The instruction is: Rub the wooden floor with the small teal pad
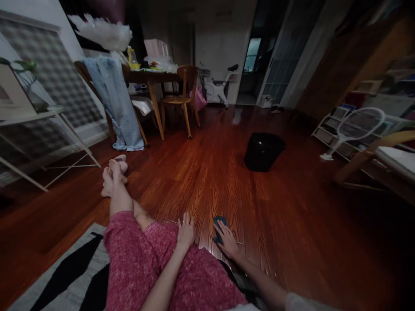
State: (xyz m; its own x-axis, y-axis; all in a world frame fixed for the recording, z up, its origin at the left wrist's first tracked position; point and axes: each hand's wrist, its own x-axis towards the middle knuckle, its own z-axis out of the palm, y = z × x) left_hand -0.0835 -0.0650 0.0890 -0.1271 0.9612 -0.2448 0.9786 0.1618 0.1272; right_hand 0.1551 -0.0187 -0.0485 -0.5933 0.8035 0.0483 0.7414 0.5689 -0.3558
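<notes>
My right hand (228, 242) holds a bunched dark teal cloth (219, 221) down against the reddish-brown wooden floor. Its fingers lie over the top of the cloth, and the underside is hidden. To its left, my left hand (186, 231) is open, with fingers stretched forward and a ring on one of them. It rests beside my thigh at the edge of my pink patterned trousers (129, 255); whether the palm touches the floor or the fabric I cannot tell. My bare legs stretch out to the left.
A black bin (262, 153) stands on the floor ahead, right of centre. Pale slippers (121, 163) lie by my feet. A patterned rug (74, 268) is at lower left. Jeans (113, 103) hang over a chair by the table (145, 77). A white racket (359, 125) stands at right.
</notes>
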